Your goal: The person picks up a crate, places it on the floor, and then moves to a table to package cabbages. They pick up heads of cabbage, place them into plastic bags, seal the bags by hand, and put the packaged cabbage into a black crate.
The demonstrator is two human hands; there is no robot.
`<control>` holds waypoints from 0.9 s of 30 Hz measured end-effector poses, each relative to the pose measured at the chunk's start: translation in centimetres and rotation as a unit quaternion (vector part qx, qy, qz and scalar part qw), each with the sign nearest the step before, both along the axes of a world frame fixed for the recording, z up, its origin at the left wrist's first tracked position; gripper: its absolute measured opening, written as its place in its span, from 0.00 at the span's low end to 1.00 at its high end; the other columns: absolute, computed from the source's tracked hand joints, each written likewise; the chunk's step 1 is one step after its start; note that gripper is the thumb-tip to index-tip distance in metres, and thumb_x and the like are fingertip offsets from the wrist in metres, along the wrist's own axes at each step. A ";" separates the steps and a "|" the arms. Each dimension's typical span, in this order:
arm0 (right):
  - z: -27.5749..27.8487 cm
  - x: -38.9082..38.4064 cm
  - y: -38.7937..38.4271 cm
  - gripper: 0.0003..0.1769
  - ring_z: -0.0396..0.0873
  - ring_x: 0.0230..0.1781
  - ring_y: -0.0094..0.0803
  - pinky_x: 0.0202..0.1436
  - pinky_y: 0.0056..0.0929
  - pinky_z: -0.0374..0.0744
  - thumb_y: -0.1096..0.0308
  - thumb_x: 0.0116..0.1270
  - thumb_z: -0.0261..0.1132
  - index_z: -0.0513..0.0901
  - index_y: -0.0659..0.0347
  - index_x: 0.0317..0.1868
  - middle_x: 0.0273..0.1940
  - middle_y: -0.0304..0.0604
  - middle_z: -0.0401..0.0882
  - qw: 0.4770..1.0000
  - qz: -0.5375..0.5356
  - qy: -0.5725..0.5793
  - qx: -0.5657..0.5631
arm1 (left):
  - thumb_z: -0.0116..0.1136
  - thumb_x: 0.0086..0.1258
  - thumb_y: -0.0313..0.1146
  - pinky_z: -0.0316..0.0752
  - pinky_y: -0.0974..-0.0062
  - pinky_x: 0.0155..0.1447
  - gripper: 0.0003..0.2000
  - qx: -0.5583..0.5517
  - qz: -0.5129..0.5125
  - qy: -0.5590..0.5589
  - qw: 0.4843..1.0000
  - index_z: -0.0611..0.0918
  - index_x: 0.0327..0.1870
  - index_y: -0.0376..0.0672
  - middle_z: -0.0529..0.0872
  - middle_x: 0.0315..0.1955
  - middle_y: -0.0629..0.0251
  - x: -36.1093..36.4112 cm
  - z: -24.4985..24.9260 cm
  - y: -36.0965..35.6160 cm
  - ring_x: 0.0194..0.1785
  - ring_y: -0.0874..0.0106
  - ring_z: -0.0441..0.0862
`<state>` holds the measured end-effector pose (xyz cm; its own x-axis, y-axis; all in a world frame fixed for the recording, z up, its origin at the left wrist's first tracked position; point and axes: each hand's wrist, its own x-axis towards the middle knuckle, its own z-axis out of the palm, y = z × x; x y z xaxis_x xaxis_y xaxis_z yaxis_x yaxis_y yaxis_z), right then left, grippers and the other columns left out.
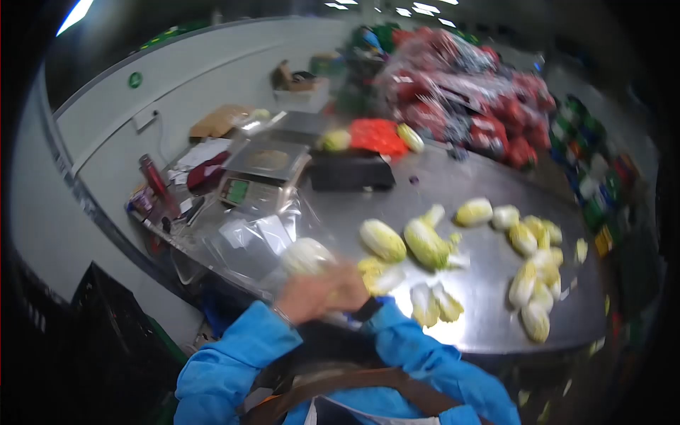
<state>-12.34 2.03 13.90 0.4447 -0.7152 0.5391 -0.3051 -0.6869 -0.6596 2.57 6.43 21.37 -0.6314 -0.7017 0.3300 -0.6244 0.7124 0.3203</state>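
Note:
My left hand (304, 294) and my right hand (347, 287) are close together at the near edge of the metal table, both smeared by motion. Their fingers are closed around what looks like the gathered end of a clear plastic bag, mostly hidden by the hands. Just beyond them lies a pale napa cabbage (307, 256), which appears to be inside that bag. Yellowish leaves (379, 276) lie right of my right hand. Farther out are a napa cabbage (382, 241) and another with loosened outer leaves (427, 242).
Clear plastic bags (244, 230) lie to the left, before a scale (265, 159). Several cabbages (536, 276) line the right side of the metal table (489, 283). Wrapped red bags (460, 92) are piled behind. A black crate (106, 319) stands at lower left.

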 end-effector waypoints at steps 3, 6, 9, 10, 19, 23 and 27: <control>-2.3 0.1 -1.1 0.51 0.64 0.63 0.46 0.65 0.37 0.64 0.60 0.41 0.74 0.59 0.66 0.65 0.61 0.56 0.64 0.994 0.019 -0.088 -0.058 | 0.55 0.45 0.20 0.77 0.67 0.36 0.37 0.017 -0.098 -0.086 0.991 0.68 0.63 0.54 0.79 0.52 0.64 -2.8 1.4 2.7 0.34 0.60 0.82; -0.2 2.1 0.5 0.49 0.63 0.64 0.47 0.66 0.36 0.63 0.60 0.42 0.74 0.60 0.66 0.65 0.62 0.56 0.63 0.976 -0.154 -0.139 0.068 | 0.55 0.44 0.18 0.78 0.70 0.35 0.37 -0.019 -0.107 -0.070 0.992 0.69 0.63 0.51 0.79 0.51 0.60 -1.8 -1.6 4.0 0.34 0.60 0.83; 9.5 -0.4 4.5 0.39 0.75 0.52 0.40 0.59 0.33 0.72 0.55 0.52 0.67 0.65 0.62 0.63 0.53 0.50 0.76 0.894 -0.106 -0.078 0.428 | 0.55 0.48 0.17 0.80 0.70 0.33 0.31 -0.159 0.077 0.074 0.981 0.70 0.60 0.38 0.78 0.50 0.49 1.1 -1.6 3.2 0.36 0.59 0.84; 7.7 -1.2 4.7 0.40 0.75 0.52 0.40 0.59 0.33 0.72 0.55 0.51 0.68 0.65 0.62 0.63 0.54 0.50 0.75 0.906 -0.116 -0.046 0.404 | 0.53 0.53 0.18 0.79 0.69 0.29 0.25 -0.196 0.144 0.100 0.965 0.71 0.57 0.32 0.82 0.40 0.49 1.4 -1.0 3.1 0.30 0.59 0.83; -9.9 -4.0 -7.0 0.48 0.71 0.56 0.43 0.61 0.36 0.70 0.51 0.47 0.71 0.60 0.63 0.65 0.56 0.53 0.71 0.920 -0.326 0.032 0.214 | 0.57 0.49 0.34 0.74 0.58 0.36 0.07 0.117 0.145 0.071 0.980 0.83 0.24 0.42 0.83 0.25 0.52 -5.9 -7.4 6.3 0.31 0.55 0.81; -11.4 -5.1 -6.0 0.52 0.69 0.58 0.44 0.61 0.37 0.69 0.50 0.45 0.72 0.58 0.63 0.66 0.58 0.54 0.70 0.906 -0.356 0.063 0.219 | 0.57 0.53 0.34 0.74 0.58 0.38 0.09 0.037 0.222 -0.016 0.974 0.82 0.23 0.36 0.81 0.21 0.48 -5.0 -6.6 6.5 0.31 0.52 0.81; -12.8 -6.8 -2.9 0.55 0.67 0.59 0.46 0.62 0.38 0.68 0.48 0.42 0.73 0.56 0.63 0.67 0.59 0.56 0.68 0.891 -0.382 0.056 0.240 | 0.58 0.50 0.34 0.74 0.59 0.39 0.07 0.274 0.139 0.161 0.938 0.83 0.24 0.40 0.81 0.24 0.47 -5.6 -11.0 5.8 0.33 0.52 0.81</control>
